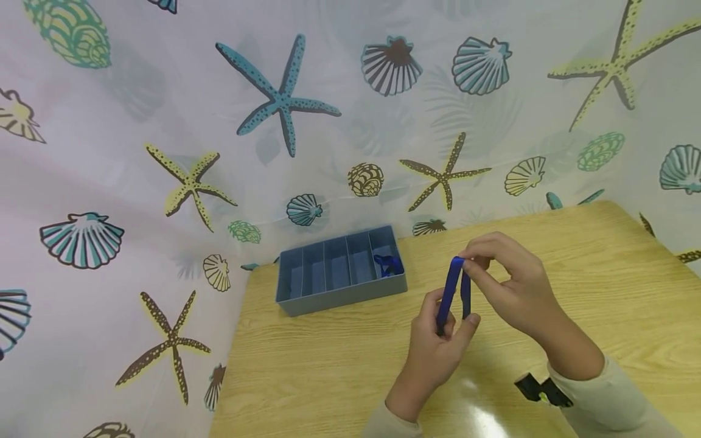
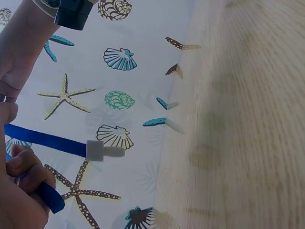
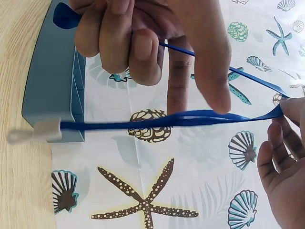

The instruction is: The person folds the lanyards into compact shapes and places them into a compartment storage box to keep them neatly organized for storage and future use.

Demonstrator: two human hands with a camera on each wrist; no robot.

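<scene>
A blue lanyard is folded over at its top and held above the table. My right hand pinches the fold between thumb and fingertips. Below it, my left hand has its fingers curled round the lanyard's strands. A white plastic clip hangs from the strap's lower end in the left wrist view. The right wrist view has my left hand at the top and my right hand pinching at the right edge. Part of the strap is hidden behind the left fingers.
A blue-grey tray with several compartments stands at the back of the wooden table. Blue strap lies in its rightmost compartment. A white curtain printed with shells and starfish hangs behind the table and down its left side.
</scene>
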